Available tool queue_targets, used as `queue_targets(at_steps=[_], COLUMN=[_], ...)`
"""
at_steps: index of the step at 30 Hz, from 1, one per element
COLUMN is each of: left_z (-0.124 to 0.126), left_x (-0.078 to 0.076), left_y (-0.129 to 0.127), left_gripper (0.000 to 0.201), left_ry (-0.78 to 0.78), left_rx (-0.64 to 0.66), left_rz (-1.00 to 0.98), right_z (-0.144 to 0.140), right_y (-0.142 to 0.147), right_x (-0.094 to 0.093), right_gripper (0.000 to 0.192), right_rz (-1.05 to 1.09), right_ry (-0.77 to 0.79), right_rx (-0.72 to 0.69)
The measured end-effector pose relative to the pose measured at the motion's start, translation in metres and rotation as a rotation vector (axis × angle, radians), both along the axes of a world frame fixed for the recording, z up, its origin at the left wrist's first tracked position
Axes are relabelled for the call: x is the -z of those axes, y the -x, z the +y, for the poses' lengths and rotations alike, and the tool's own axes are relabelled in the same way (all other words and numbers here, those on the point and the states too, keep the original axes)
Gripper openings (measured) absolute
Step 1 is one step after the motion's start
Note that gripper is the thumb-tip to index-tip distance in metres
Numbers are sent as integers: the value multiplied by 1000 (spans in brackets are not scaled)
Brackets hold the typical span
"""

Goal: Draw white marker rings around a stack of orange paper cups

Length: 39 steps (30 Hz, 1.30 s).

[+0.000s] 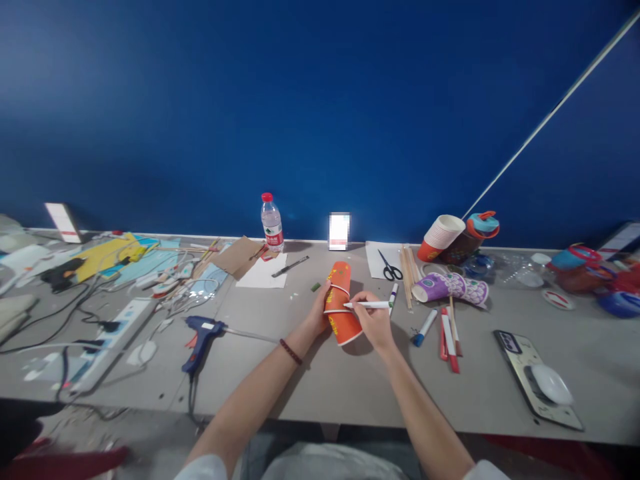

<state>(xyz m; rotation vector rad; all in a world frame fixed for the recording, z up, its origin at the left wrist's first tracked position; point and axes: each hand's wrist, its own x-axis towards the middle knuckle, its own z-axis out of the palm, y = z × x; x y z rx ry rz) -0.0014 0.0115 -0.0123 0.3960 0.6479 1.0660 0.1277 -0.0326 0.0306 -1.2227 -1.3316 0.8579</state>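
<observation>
My left hand [319, 313] is wrapped round the side of orange paper cups [338, 300], joined end to end in a column with white rims between them. They lean at a tilt above the table. My right hand [376, 327] grips a white marker pen [373, 305] with a green end. The marker's tip points left at the cups' middle; whether it touches the surface I cannot tell. A small dark green piece [315, 287], perhaps a cap, lies just left of the cups. Another white marker [394, 293] lies behind my right hand.
To the left are a blue glue gun [204, 339], a white power strip [117, 340] and tangled cables. A water bottle [272, 223], phone [339, 231] and scissors [390, 268] are behind. On the right are purple cups [450, 289], stacked cups [440, 237], markers [447, 339] and a phone [517, 367] under a mouse [551, 384].
</observation>
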Motion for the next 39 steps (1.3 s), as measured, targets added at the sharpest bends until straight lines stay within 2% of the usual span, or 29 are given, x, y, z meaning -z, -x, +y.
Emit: queue_targets(at_steps=[31,39], left_z=[-2,-3], left_x=[-5,-5], left_y=[0,-1], left_gripper=[45,48], left_ry=[-15,-49], left_rx=[3,-20], left_rz=[12,-26], right_z=[-1,-1], right_y=[0,-2], right_x=[-3,2], right_gripper=[10,12], right_rz=[38,93], right_ry=[6,-32], right_rx=[-24,64])
